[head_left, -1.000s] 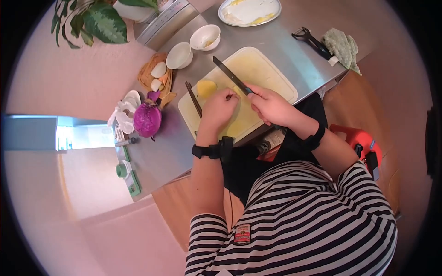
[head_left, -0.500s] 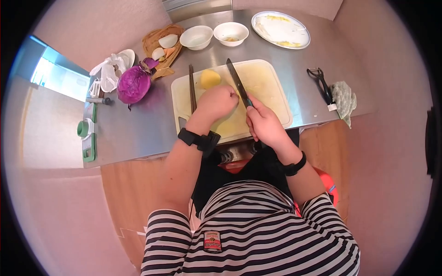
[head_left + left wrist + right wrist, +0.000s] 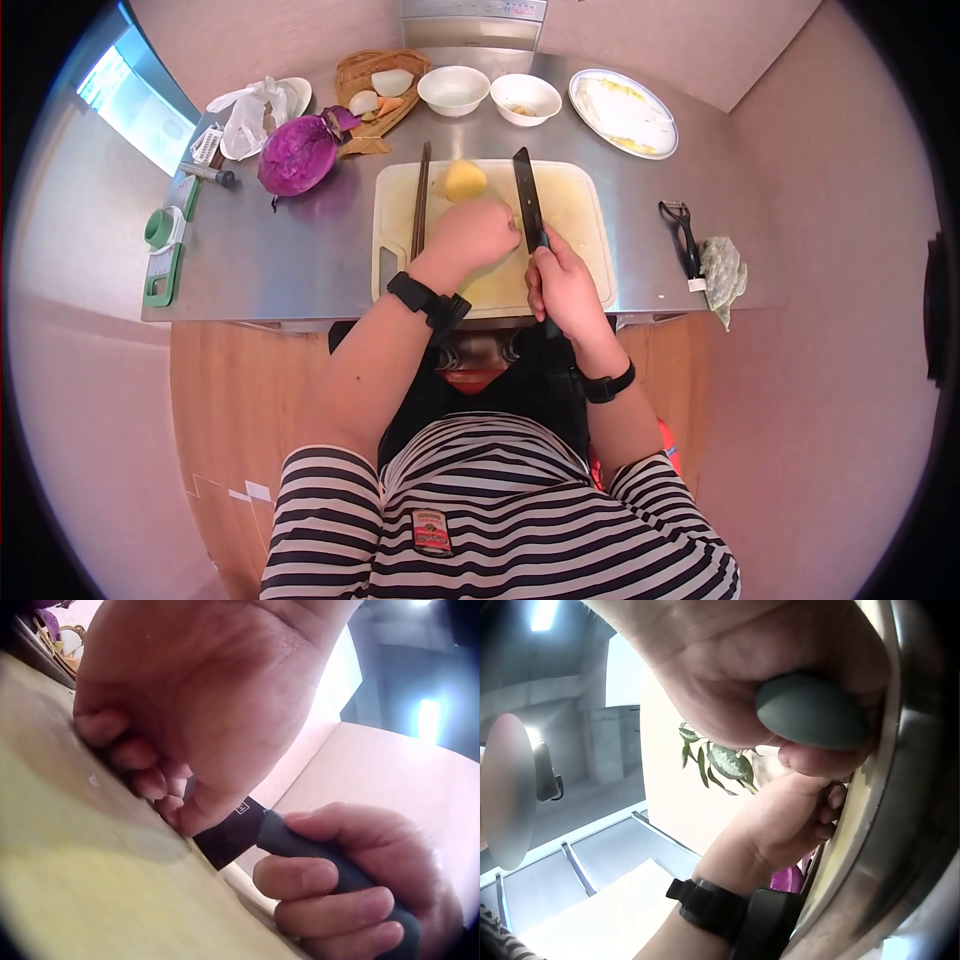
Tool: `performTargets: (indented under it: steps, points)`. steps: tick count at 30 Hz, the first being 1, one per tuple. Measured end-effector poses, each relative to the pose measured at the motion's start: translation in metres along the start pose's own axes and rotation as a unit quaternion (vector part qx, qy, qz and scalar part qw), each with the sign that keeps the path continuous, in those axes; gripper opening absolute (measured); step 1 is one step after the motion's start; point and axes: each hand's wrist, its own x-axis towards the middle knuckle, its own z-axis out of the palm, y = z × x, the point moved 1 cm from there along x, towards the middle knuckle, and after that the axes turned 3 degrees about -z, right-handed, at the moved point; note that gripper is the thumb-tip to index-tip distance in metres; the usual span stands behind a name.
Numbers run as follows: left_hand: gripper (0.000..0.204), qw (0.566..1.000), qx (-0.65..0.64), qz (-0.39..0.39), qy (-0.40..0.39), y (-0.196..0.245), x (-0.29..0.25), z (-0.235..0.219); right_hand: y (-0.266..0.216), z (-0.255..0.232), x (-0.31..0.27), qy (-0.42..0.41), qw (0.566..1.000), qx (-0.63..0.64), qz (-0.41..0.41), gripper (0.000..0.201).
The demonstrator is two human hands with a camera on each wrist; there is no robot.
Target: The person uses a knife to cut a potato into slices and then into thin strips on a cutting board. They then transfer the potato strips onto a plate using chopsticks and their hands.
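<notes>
On the cream cutting board [image 3: 585, 215], my left hand [image 3: 475, 235] has its fingers curled down around a small yellow piece, mostly hidden by the hand. My right hand [image 3: 568, 290] grips the knife [image 3: 527, 195] by its dark green handle [image 3: 810, 712]. The dark blade points away from me, just right of the left fingertips. In the left wrist view, the left hand [image 3: 202, 697] has thumb and fingertips low by the blade [image 3: 229, 836]. A larger yellow chunk [image 3: 465, 180] lies beyond the left hand, and dark chopsticks [image 3: 422, 200] lie along the board's left side.
Behind the board stand two white bowls [image 3: 453, 91] and an oval plate [image 3: 625, 115] with yellow scraps. A cut purple cabbage [image 3: 297, 157], plastic bag and green-framed slicer [image 3: 163, 260] are left. Right are a black peeler [image 3: 682, 235] and greenish cloth [image 3: 722, 275].
The head view has turned and levelled, so the counter now lies straight across. Both hands keep their places on the board, the knife still in the right one.
</notes>
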Motion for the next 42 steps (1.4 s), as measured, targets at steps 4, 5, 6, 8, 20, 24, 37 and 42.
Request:
performTargets:
  steps: [4,5,6,8,20,24,37,42]
  points:
    - [0.023,1.0,-0.01,0.012,0.005,-0.001,-0.004,-0.002,0.003,0.001,0.0,0.014,1.0,0.022,-0.001,0.05]
    - [0.023,1.0,-0.01,0.012,0.005,-0.001,-0.004,-0.002,0.003,0.0,-0.001,0.014,1.0,0.022,-0.001,0.05]
    - [0.023,1.0,-0.015,0.002,0.004,-0.001,-0.003,-0.002,0.004,-0.001,-0.002,0.009,1.0,0.028,-0.003,0.05]
    - [0.024,1.0,-0.02,-0.008,0.003,-0.003,-0.002,-0.003,0.005,-0.001,-0.002,0.005,0.999,0.035,-0.005,0.05]
    - [0.025,0.992,-0.111,0.044,-0.033,-0.017,0.003,-0.002,0.007,-0.001,-0.001,0.003,1.0,0.022,-0.003,0.05]
    - [0.025,0.995,-0.091,0.024,-0.041,-0.016,0.005,-0.002,0.006,-0.002,-0.001,-0.008,1.0,0.014,-0.001,0.05]
    - [0.03,0.999,0.0,-0.026,-0.019,0.001,0.004,-0.005,0.007,-0.003,-0.001,-0.025,1.0,0.008,-0.002,0.051]
    - [0.028,0.999,0.011,-0.026,-0.014,0.0,0.007,-0.003,0.006,-0.001,-0.001,-0.026,1.0,-0.017,-0.006,0.052]
